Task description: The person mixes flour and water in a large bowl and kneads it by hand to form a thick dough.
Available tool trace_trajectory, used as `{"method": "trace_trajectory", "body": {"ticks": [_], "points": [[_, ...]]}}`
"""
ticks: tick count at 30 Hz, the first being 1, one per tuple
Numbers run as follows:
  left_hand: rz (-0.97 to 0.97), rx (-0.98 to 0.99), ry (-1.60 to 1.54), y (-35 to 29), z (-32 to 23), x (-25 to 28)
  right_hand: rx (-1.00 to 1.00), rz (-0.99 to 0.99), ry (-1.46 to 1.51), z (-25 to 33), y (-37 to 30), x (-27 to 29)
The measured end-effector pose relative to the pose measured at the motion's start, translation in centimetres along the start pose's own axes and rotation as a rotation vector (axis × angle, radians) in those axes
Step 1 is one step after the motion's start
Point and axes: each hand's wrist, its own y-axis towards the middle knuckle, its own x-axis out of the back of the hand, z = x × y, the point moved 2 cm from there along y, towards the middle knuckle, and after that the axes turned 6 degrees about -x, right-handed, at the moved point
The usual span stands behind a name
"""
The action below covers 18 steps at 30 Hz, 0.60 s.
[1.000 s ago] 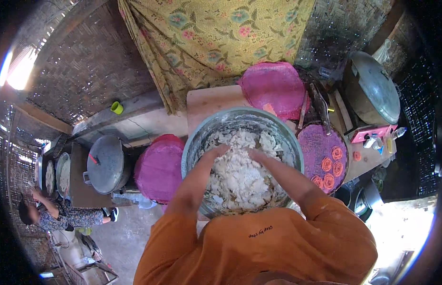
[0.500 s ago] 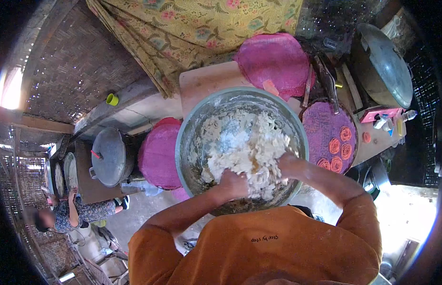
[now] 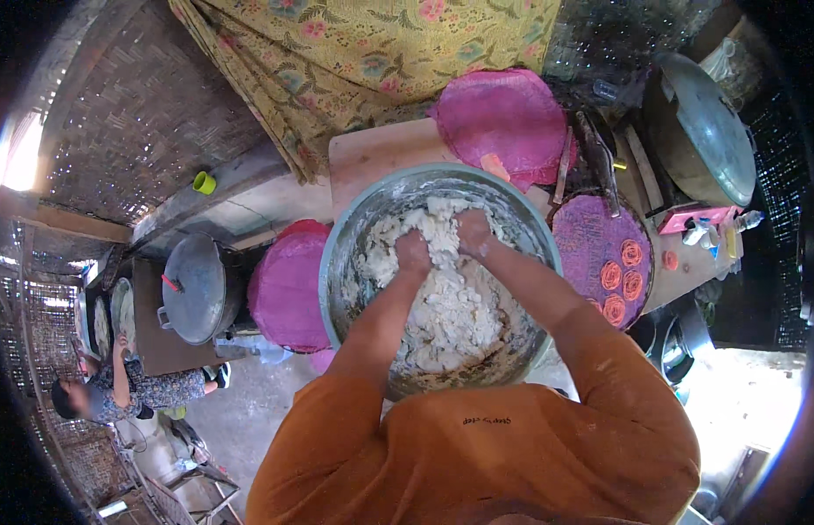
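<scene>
A large grey-green basin (image 3: 326,262) stands right in front of me. Shaggy, pale dough (image 3: 455,317), floury and lumpy, fills much of it. Toward the basin's far side, my left hand (image 3: 413,251) is closed and pressed into the dough, its fingertips buried. A short gap to the right, my right hand (image 3: 474,233) likewise grips the dough, with its fingers partly sunk in. Flour and smears of dough coat the inner wall of the basin.
Pink round mats (image 3: 503,122) lie behind the basin and to its left. At right, a purple tray (image 3: 591,241) carries several orange coils. A lidded pot (image 3: 195,289) stands left, a big lidded pan (image 3: 705,131) far right. Another person (image 3: 144,385) works at far left.
Both hands have moved away from me, from the near part of the basin to its far side. Dough formerly at the far side now lies bunched around them and nearer me.
</scene>
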Motion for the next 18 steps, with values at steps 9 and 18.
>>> {"method": "trace_trajectory", "body": {"ticks": [9, 18], "points": [[0.096, -0.532, 0.188, -6.6, 3.1, -1.2, 0.218, 0.374, 0.304, 2.2, -11.3, 3.4], [0.250, -0.895, -0.007, -14.1, -0.9, 5.3, 0.557, 0.637, -0.228, 7.9, -17.8, 3.3]]}}
